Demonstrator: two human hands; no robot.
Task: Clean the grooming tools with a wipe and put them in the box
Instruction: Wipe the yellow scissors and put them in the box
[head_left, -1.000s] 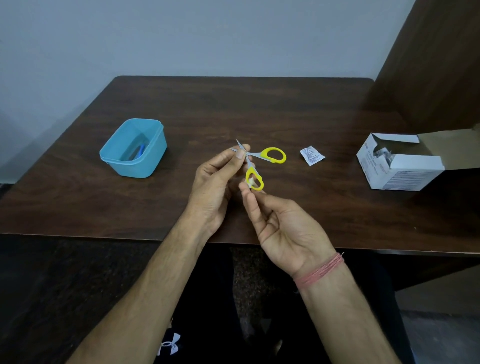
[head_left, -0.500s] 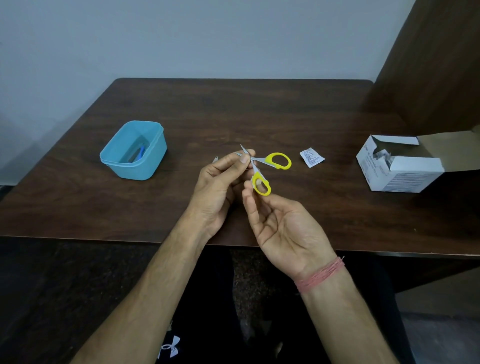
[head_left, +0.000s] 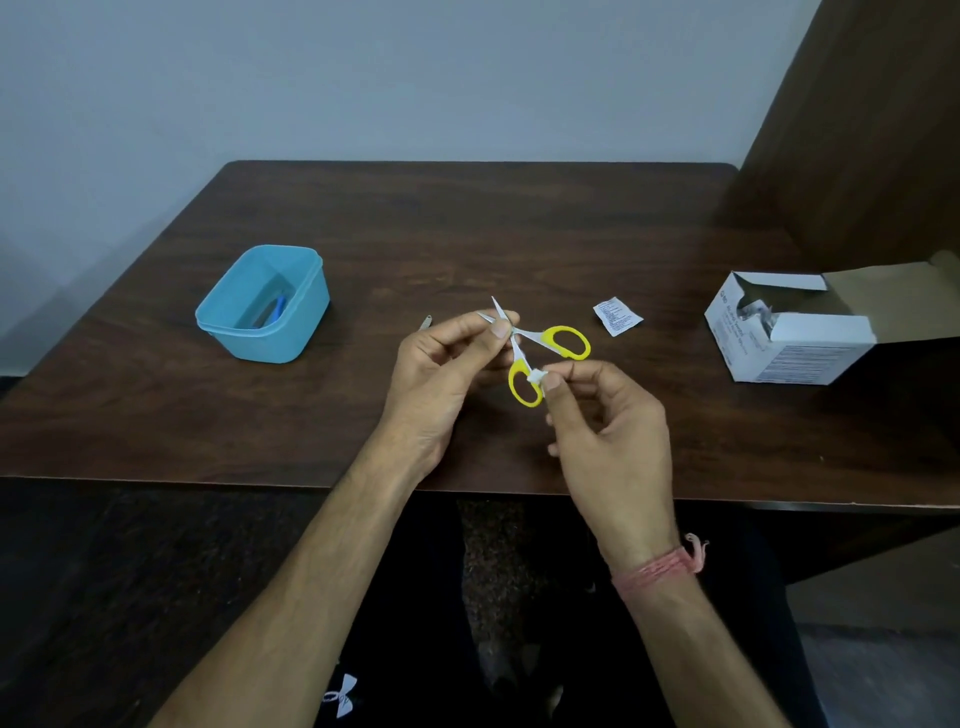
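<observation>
Fingers (head_left: 500, 328) pinch scissors (head_left: 540, 353); wipe (head_left: 536, 375) touches handle.

Dark wooden counter (head_left: 467, 234), holding a blue tub (head_left: 262, 306) on the left, small white sachet (head_left: 617, 315) mid-right, open white carton (head_left: 789, 332) far right, thin metal piece (head_left: 425, 322) near centre.

Bare table (head_left: 467, 234) is seen behind and between the items. Left route: blue box (head_left: 265, 306), open-topped, with a small metal tool (head_left: 426, 322) lying between it and the hands. Right route: a sachet (head_left: 617, 316), then an opened white carton (head_left: 789, 338) near the table's edge.
</observation>
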